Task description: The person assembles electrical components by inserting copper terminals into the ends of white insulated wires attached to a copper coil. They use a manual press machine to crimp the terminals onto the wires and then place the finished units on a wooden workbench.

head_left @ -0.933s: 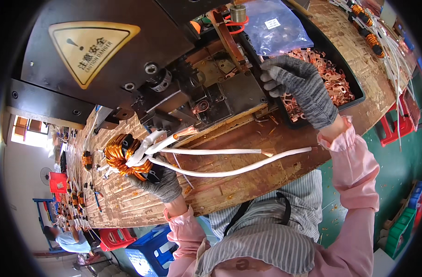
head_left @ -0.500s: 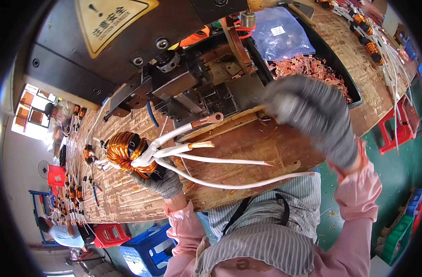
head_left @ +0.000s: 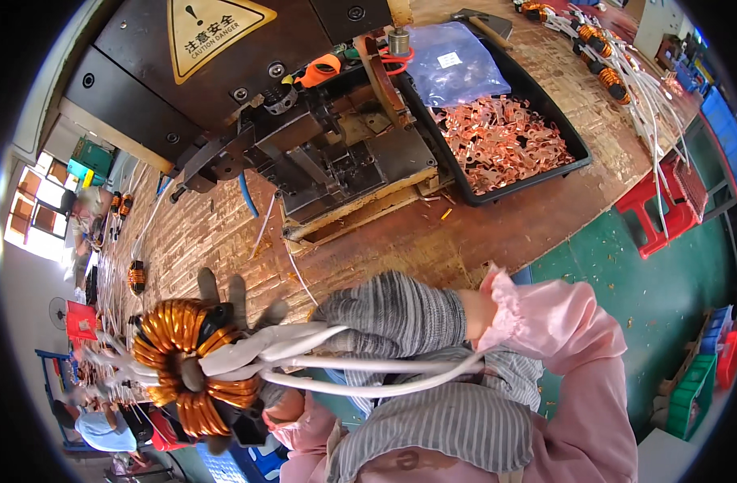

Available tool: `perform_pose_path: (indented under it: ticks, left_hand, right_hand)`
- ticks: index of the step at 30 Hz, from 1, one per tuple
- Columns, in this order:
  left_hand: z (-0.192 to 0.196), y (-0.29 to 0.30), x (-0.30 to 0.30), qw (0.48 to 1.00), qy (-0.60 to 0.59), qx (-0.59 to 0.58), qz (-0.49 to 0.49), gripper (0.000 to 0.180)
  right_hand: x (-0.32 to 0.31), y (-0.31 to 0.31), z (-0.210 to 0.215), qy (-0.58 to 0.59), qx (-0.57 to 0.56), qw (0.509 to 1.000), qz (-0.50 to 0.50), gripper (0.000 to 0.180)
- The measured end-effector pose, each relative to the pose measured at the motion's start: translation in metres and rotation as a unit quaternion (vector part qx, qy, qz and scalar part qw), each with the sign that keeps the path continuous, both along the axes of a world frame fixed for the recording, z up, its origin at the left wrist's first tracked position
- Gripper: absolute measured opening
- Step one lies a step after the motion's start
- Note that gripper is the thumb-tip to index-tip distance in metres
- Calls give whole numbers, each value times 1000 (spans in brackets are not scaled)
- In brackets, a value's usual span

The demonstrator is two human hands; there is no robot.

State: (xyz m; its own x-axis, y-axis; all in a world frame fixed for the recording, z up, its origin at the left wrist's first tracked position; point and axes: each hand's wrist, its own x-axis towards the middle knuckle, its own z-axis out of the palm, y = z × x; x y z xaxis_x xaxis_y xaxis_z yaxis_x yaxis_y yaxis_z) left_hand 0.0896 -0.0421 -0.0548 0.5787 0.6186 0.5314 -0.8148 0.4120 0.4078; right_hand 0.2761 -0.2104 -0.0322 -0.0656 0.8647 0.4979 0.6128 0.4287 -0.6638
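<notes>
Near the front edge of the bench (head_left: 465,233), close to our chest, we hold the coil (head_left: 187,362): a copper-wound ring with white leads (head_left: 368,370) trailing rightward. Our left hand (head_left: 223,322), gloved, is wrapped round the coil from behind, fingers showing above it. Our right hand (head_left: 393,314), in a grey glove, is closed over the leads where they leave the ring.

The leads bow loosely under the right hand, and we judge they could slip through the glove or kink if pulled hard against the winding. The coil hangs off the bench with nothing under it, so a slack left grip would drop it.

At the back of the bench the press (head_left: 336,153) stands well apart, and the tray (head_left: 582,145) of copper lugs (head_left: 505,141) sits toward the back right corner; swinging leads could snag either.
</notes>
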Motion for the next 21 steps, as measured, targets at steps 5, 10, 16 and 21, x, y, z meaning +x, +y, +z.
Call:
perform_pose_path:
  ticks: [5, 10, 16, 21]
  left_hand:
    - [-8, 8, 3, 999, 29, 43, -14, 73]
    - [-29, 25, 28, 998, 45, 43, -33, 75]
    - [-39, 46, 49, 997, 66, 36, -35, 78]
    - [-46, 55, 65, 996, 72, 28, -50, 80]
  right_hand:
    - [24, 3, -12, -102, 22, 992, -70, 25]
    - [53, -11, 14, -226, -48, 967, -109, 24]
    - [141, -24, 11, -144, -164, 935, -281, 39]
    - [209, -34, -34, -257, -374, 731, -510, 36]
